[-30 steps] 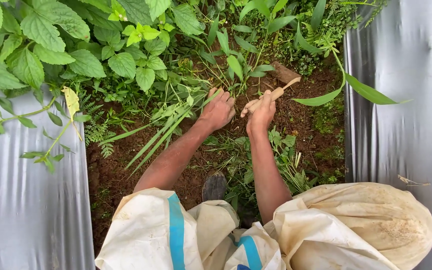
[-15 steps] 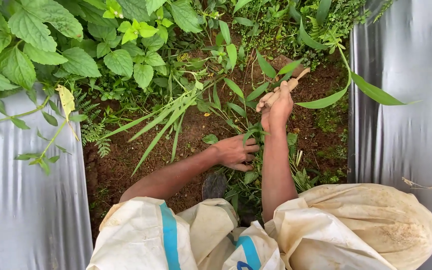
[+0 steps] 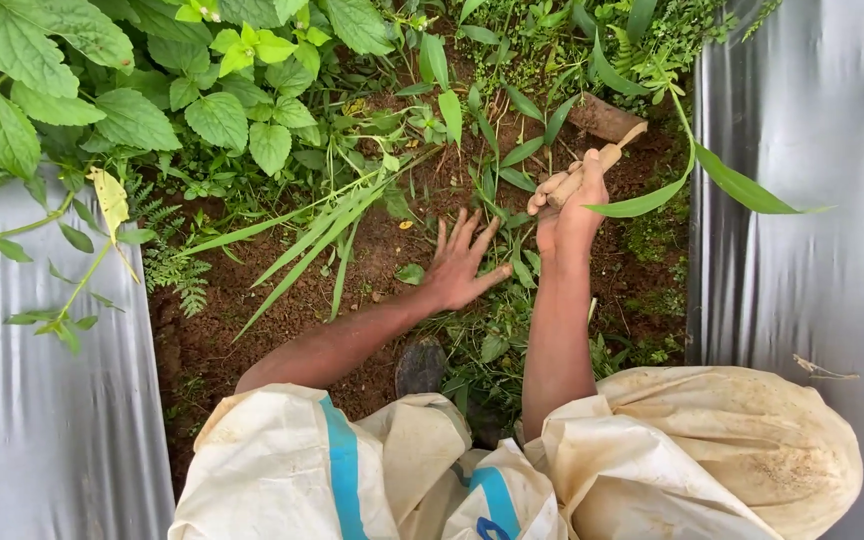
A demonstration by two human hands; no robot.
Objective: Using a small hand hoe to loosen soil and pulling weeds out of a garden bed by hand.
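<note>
Wooden and pale, the tool handle (image 3: pixel 592 168) sits in the fist of the right hand (image 3: pixel 570 212), fingers wrapped tight round it, with the soil-caked blade (image 3: pixel 604 118) pointing up and to the right over the soil (image 3: pixel 252 330). Just beside it, the left hand (image 3: pixel 460 268) lies spread wide with fingers fanned, palm down on the earth among the small weeds (image 3: pixel 497 180), holding nothing. Long grass blades (image 3: pixel 312 235) trail away to the left of that hand. Broad serrated leaves (image 3: pixel 132 110) crowd the upper left corner. Silver plastic sheeting (image 3: pixel 812 200) flanks the strip of ground on both sides. A dark shoe (image 3: pixel 420 368) shows between the forearms, above cream sacking with a blue stripe (image 3: pixel 282 470) wrapped round the person's legs.
</note>
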